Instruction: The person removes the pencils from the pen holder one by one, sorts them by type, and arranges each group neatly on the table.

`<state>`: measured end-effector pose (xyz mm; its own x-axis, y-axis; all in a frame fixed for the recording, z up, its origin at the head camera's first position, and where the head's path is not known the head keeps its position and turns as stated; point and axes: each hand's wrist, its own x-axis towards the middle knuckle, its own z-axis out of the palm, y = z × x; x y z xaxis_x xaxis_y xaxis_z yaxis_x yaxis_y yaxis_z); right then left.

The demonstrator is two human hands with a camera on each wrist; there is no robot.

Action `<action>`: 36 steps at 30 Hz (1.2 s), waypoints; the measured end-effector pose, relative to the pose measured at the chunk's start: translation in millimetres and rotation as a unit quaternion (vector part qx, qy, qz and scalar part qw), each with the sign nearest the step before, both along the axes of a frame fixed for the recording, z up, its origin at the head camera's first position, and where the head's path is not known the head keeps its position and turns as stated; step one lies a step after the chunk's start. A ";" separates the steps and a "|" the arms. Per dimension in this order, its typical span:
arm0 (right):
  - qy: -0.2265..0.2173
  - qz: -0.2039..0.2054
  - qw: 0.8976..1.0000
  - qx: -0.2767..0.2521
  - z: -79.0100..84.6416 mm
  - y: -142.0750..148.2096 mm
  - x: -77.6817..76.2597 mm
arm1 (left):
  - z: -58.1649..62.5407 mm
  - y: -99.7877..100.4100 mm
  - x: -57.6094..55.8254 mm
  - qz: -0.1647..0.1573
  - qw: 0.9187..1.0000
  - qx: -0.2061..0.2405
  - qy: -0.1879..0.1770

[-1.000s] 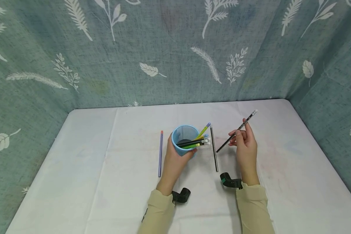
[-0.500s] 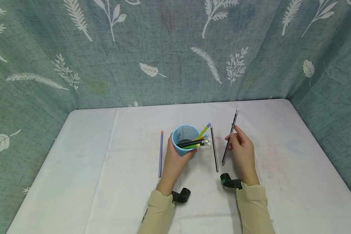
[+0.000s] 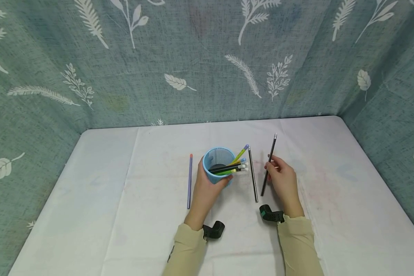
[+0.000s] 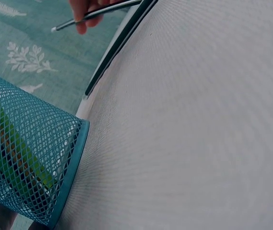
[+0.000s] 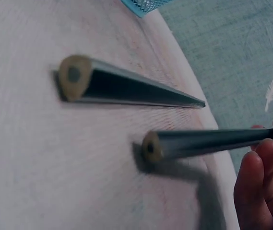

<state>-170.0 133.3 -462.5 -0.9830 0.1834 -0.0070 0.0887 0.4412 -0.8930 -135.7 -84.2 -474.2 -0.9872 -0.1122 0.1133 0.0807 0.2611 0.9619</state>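
Head view: your left hand (image 3: 207, 193) is curled round the blue mesh pencil cup (image 3: 214, 156), well in from the left and right edges of the worktop (image 3: 72, 214), pencils (image 3: 227, 168) leaning inside. Your right hand (image 3: 283, 179) pinches a black pencil (image 3: 272, 147), white tip toward the far edge. Between them lies a second black pencil (image 3: 253, 176); a purple pencil (image 3: 189, 182) sits on the cup's left-edge side.

Left wrist: green shows through the mesh.

Right wrist: both black pencils present flat, unsharpened ends.
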 end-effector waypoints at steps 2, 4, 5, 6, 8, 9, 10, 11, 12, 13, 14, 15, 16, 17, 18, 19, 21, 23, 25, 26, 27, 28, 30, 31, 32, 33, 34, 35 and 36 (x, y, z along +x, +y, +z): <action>-0.012 0.003 1.000 0.003 -2.4 -0.2 -0.9 | -0.6 -0.4 -0.4 0.002 1.000 -0.001 0.000; -0.021 0.009 1.000 0.005 -4.1 -0.3 -1.4 | -0.3 -0.7 -0.4 0.003 1.000 -0.002 0.003; -0.026 0.012 1.000 0.006 -4.7 -0.5 -1.5 | -0.5 -0.9 -0.4 0.003 1.000 0.000 0.005; -0.029 0.014 0.999 0.009 -5.2 -0.8 -1.5 | -0.8 -1.1 -0.4 0.004 1.000 0.000 0.005; -0.031 0.022 0.999 0.022 -6.1 -1.2 -1.6 | -1.6 -1.6 -0.5 0.003 1.000 0.000 0.006; -0.033 0.028 0.999 0.030 -6.1 -1.6 -1.5 | -2.0 -1.9 -0.6 0.003 1.000 0.001 0.005; -0.036 0.034 0.998 0.035 -6.0 -2.1 -1.2 | -2.2 -2.2 -0.5 0.003 1.000 0.001 0.004; -0.039 0.041 0.997 0.043 -6.2 -2.4 -1.0 | -2.5 -2.4 -0.4 0.003 1.000 0.000 0.003; -0.041 0.048 0.997 0.053 -6.4 -2.9 -0.9 | -2.8 -2.7 -0.4 0.003 1.000 0.000 0.003; -0.043 0.055 0.995 0.064 -6.6 -3.3 -0.8 | -2.9 -2.9 -0.3 0.003 1.000 0.000 0.003; -0.044 0.062 0.994 0.078 -6.9 -3.9 -0.6 | -2.8 -3.0 -0.1 0.004 1.000 0.000 0.002; -0.046 0.068 0.993 0.089 -7.3 -4.3 -0.5 | -2.8 -3.1 0.0 0.005 1.000 0.001 0.003; -0.046 0.071 0.991 0.100 -7.7 -4.7 -0.5 | -2.7 -3.1 0.1 0.006 1.000 0.000 0.003; -0.043 0.073 0.990 0.115 -8.2 -5.1 -0.5 | -2.7 -3.1 0.2 0.005 1.000 0.001 0.004; -0.041 0.072 0.988 0.128 -8.5 -5.6 -0.5 | -2.6 -3.0 0.5 0.005 1.000 0.004 0.004; -0.038 0.071 0.987 0.139 -8.9 -6.0 -0.4 | -2.5 -2.8 0.7 0.004 1.000 0.006 0.003; -0.037 0.067 0.986 0.151 -10.1 -6.8 -0.2 | -2.3 -2.6 1.5 0.003 1.000 0.007 0.004; -0.037 0.062 0.985 0.155 -11.1 -7.9 0.1 | -2.2 -2.4 2.2 0.002 1.000 0.009 0.004; -0.038 0.056 0.985 0.157 -11.4 -9.2 0.9 | -2.0 -2.3 2.7 0.002 1.000 0.007 0.003; -0.037 0.052 0.985 0.158 -11.7 -9.7 1.1 | -2.0 -2.3 2.7 0.001 1.000 0.005 0.004; -0.037 0.046 0.985 0.160 -11.7 -10.2 1.4 | -2.0 -2.2 2.6 0.001 1.000 0.005 0.004; -0.034 0.041 0.985 0.162 -11.8 -10.4 1.7 | -2.0 -2.1 2.5 0.001 1.000 0.002 0.004; -0.031 0.033 0.986 0.160 -12.1 -10.8 2.0 | -2.1 -2.4 2.1 0.002 1.000 -0.002 0.006; -0.031 0.029 0.987 0.157 -12.3 -10.7 1.9 | -2.3 -2.6 1.7 0.002 1.000 -0.004 0.007; -0.032 0.025 0.987 0.153 -12.7 -10.7 1.6 | -2.3 -2.8 1.4 0.002 1.000 -0.003 0.009; -0.035 0.022 0.988 0.147 -13.0 -10.8 1.4 | -2.2 -3.0 1.2 0.001 1.000 -0.001 0.009; -0.037 0.018 0.989 0.140 -13.3 -10.9 1.1 | -2.0 -3.3 0.9 0.000 1.000 -0.001 0.008; -0.041 0.015 0.990 0.132 -13.5 -11.4 0.8 | -1.7 -3.6 0.6 -0.001 1.000 0.000 0.008; -0.043 0.011 0.991 0.127 -13.8 -11.9 0.3 | -1.3 -3.9 0.4 -0.001 1.000 -0.001 0.008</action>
